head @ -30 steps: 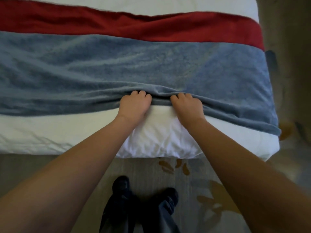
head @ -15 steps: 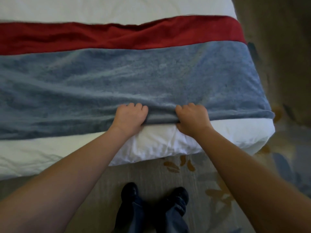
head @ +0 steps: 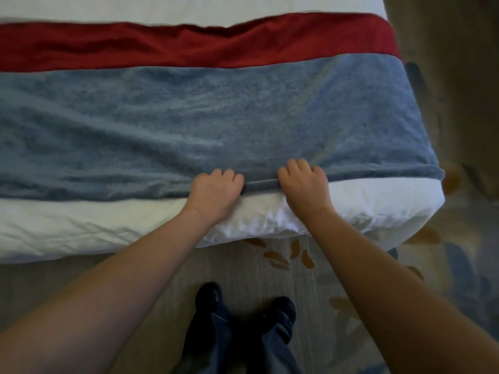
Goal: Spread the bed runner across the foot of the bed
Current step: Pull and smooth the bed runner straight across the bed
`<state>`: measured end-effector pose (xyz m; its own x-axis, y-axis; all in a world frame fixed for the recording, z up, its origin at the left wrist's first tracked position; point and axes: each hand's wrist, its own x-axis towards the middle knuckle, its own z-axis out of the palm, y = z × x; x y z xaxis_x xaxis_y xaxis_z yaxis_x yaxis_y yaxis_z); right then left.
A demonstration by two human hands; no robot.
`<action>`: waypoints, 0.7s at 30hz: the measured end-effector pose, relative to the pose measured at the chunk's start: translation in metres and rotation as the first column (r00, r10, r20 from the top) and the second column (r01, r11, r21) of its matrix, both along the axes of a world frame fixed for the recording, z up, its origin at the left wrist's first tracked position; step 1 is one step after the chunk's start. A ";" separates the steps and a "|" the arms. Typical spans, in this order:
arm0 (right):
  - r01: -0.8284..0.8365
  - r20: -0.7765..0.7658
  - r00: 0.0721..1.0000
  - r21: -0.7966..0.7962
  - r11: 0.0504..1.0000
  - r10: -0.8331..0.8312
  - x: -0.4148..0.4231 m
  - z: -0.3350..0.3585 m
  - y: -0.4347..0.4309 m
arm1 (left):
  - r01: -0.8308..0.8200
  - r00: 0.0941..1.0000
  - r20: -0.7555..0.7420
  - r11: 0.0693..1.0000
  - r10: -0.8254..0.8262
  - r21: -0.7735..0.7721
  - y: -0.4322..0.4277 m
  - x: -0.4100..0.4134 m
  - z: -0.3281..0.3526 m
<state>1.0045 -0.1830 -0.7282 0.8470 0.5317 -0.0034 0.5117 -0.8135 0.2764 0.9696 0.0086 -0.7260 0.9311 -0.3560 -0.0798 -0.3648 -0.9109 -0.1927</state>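
Observation:
A blue-grey fleece bed runner (head: 189,122) lies across the foot of the white bed (head: 81,225), reaching from the left frame edge to the bed's right corner. My left hand (head: 216,191) and my right hand (head: 303,187) are both clenched on its near hem, close together, right of the middle. A short stretch of hem is taut between the two fists. Behind the blue runner a red cloth strip (head: 162,47) runs across the bed, its far edge wavy.
The bed's right corner (head: 421,206) ends near a patterned carpet (head: 283,260) with orange leaf shapes. My dark shoes (head: 243,306) stand on the floor just in front of the bed. A brownish wall or curtain rises at the far right.
The runner's near hem has come toward me and now lies straighter along the bed's foot. Both hands stayed clenched on it. The view has shifted, with the bed's right corner nearer.

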 end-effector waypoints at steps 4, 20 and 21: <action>0.133 0.129 0.981 0.106 0.985 -0.147 0.017 0.009 -0.039 | 0.042 0.991 0.130 0.999 -0.039 -0.020 -0.015 0.013 0.014; 0.005 -0.282 0.959 0.060 0.998 0.012 0.029 -0.002 -0.120 | -0.014 0.984 -0.176 1.000 0.017 0.015 -0.071 -0.003 0.010; 0.001 -0.286 0.958 0.052 0.999 0.014 0.029 0.000 -0.120 | -0.038 0.984 -0.170 0.999 0.042 0.026 -0.071 -0.002 0.009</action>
